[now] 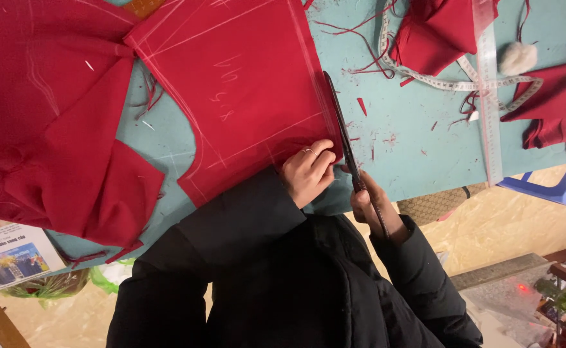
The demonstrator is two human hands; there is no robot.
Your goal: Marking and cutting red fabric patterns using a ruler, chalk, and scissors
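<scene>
- Left hand [309, 171] lies knuckles-up on the near edge of a flat panel of deep red woven cloth marked with white chalk lines [244, 90], fingers curled and pressing it down onto the teal surface [412, 138]. A thin ring shows on one finger.
- Right hand [372, 207] is closed around the handles of long dark-bladed fabric shears [344, 132], just right of the left hand. The blades run away from the hands along the panel's right edge, close to a chalked line there; how far they gape I cannot tell.
- Panel sits directly ahead of both hands and extends away from them, chalk grid facing up.
- Handling, as a judgement: the cloth looks light, soft and limp, with no stiffness of its own. It would likely slide or ripple on the smooth surface unless pinned flat, so a palm-down hold right beside the blade suits it better than a pinch. The cut edge looks prone to fraying, judging by loose threads nearby.
- Left of the left hand: heaped, folded red fabric [57, 129], draped and creased.
- Beyond the right hand: red thread scraps and snippets [367, 106], a white cloth measuring tape [437, 80], a clear plastic straight ruler [489, 96], a small white fluffy pompom [518, 58], and more red cloth pieces [437, 29].
- Both sleeves are black and padded.
</scene>
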